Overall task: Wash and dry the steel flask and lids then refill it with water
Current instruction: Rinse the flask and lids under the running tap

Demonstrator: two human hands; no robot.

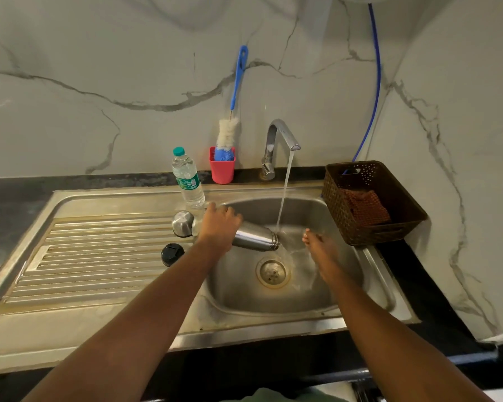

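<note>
Steel cap [182, 224] and black lid [172, 254] sit on the drainboard [99, 248]. My left hand [219, 224] wraps the steel flask [256, 240], tilted over the basin [346, 274] — wet, stiff, probably slick, so I'd grip mid-body. My right hand [321, 253] hangs loose-fingered, holding nothing, beside the stream [285, 192] — brown basket [336, 210] crowds that rim.
</note>
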